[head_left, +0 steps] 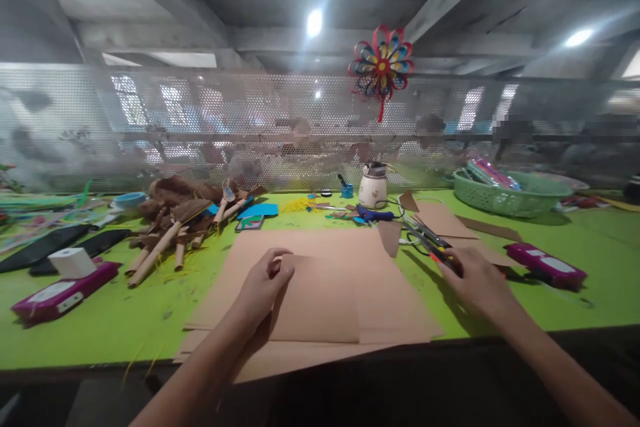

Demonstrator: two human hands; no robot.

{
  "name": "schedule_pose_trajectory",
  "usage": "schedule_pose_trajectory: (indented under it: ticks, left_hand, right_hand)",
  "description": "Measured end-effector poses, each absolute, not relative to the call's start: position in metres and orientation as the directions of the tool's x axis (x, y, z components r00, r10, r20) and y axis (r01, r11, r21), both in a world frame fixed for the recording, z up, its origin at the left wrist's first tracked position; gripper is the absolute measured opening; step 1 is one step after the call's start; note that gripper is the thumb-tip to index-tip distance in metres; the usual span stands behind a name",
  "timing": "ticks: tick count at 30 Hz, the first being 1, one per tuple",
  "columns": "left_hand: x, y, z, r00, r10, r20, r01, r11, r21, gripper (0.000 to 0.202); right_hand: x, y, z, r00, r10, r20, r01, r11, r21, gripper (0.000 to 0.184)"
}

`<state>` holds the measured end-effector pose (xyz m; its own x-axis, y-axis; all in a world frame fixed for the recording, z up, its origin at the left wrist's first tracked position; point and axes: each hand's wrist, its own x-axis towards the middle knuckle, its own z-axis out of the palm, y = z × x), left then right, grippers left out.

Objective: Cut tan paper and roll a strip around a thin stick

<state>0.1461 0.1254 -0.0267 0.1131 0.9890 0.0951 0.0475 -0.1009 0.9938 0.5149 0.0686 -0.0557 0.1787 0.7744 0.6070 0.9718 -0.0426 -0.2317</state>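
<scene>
Several sheets of brown kraft paper (395, 300) lie stacked in front of me, their near edges jutting past the table edge. My left hand (265, 287) is closed, thumb and fingers together at the upper left corner of a smaller brown paper sheet (320, 300) on top of the stack. To the right of the stack, my right hand (475, 280) is wrapped round a dark tool with orange marks on its grip, which looks like scissors (434, 241). Its long part points away from me; the fingers hide much of the grip.
Rolled brown paper pieces (170, 227) are piled at left, near a purple box (65, 290). A blue glue gun (375, 213) lies before a white jug (373, 187). Right of these are a green basket (505, 195) and another purple box (545, 265). A perforated screen (280, 140) stands behind.
</scene>
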Motion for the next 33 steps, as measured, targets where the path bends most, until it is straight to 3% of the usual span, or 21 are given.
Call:
schedule_pose_trajectory:
  ticks: [3,8,15,21,27,30,33]
  left_hand:
    - [0.148,0.123,-0.026,0.234,0.967,0.104,-0.033,-0.099,0.995,0.039]
    - [0.154,0.117,-0.021,0.217,0.971,0.098,-0.081,-0.082,0.993,0.039]
    - [0.155,0.113,-0.017,0.197,0.978,0.07,-0.025,-0.066,0.997,0.041]
    - [0.155,0.118,-0.019,0.134,0.989,0.056,-0.042,-0.051,0.998,0.044]
    - [0.16,0.12,-0.024,0.03,0.999,0.04,0.139,-0.044,0.989,0.038]
    - [0.166,0.123,-0.024,0.019,0.996,0.082,0.223,-0.084,0.971,0.03]
    - [0.168,0.126,-0.024,0.026,0.984,0.177,0.453,-0.169,0.875,0.018]
  right_hand:
    - [0.5,0.05,-0.042,0.135,0.755,0.642,0.928,0.131,-0.349,0.031]
    - [0.46,0.043,-0.028,-0.168,0.861,0.48,0.833,0.384,-0.398,0.019]
    - [0.454,0.038,-0.034,-0.242,0.822,0.516,0.762,0.49,-0.424,0.026]
    - [0.455,0.017,-0.03,-0.343,0.832,0.436,0.721,0.531,-0.446,0.027]
    - [0.451,0.002,-0.032,-0.477,0.819,0.319,0.65,0.573,-0.499,0.022]
    - [0.454,-0.001,-0.035,-0.469,0.817,0.335,0.684,0.576,-0.448,0.022]
    - [0.459,-0.004,-0.04,-0.47,0.811,0.347,0.716,0.581,-0.387,0.025]
